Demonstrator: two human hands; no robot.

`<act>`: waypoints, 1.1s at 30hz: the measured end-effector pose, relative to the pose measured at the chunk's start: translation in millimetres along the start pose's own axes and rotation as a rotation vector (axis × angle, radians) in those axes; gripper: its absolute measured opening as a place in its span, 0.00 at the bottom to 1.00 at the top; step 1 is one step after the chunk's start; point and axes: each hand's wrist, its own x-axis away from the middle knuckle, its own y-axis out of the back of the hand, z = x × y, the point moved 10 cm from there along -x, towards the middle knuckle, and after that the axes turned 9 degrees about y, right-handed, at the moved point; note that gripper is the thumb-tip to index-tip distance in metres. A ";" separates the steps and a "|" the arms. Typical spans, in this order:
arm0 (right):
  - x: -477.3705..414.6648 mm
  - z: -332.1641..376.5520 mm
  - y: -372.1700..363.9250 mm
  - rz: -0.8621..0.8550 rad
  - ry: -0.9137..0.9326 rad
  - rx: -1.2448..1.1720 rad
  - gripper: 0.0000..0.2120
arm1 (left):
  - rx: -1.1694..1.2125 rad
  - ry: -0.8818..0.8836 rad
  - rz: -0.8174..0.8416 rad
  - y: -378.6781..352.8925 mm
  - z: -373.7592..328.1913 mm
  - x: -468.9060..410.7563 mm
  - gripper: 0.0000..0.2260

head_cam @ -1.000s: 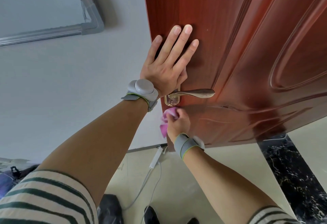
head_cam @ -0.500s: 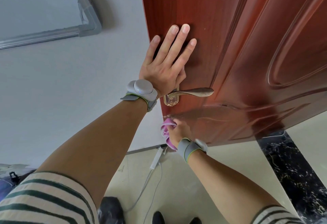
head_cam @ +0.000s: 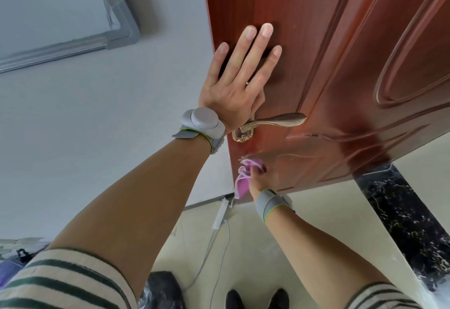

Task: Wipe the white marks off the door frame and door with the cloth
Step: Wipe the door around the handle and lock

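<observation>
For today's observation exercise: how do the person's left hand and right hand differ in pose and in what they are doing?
The left hand lies flat and open against the door above the handle; the right hand is closed around the pink cloth below it. The left holds nothing. Both wear grey wristbands.

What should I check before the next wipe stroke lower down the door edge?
1. Cloth gripped in right hand: ok, bunched in the fingers.
2. Cloth against the door: ok, pressed near the edge below the handle.
3. Door steadied: ok, left hand lies flat and open above the handle.
4. Handle clear of the wiping path: ok, it sits above the cloth.
5. White marks remaining: cannot tell, glare covers the lower panel.
6. Footing: cannot tell, a cable runs on the floor near the shoes.
</observation>
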 end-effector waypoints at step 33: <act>2.9 48.9 14.7 -0.189 0.090 -0.095 0.09 | 0.025 -0.033 -0.015 -0.3 0.5 3.6 0.24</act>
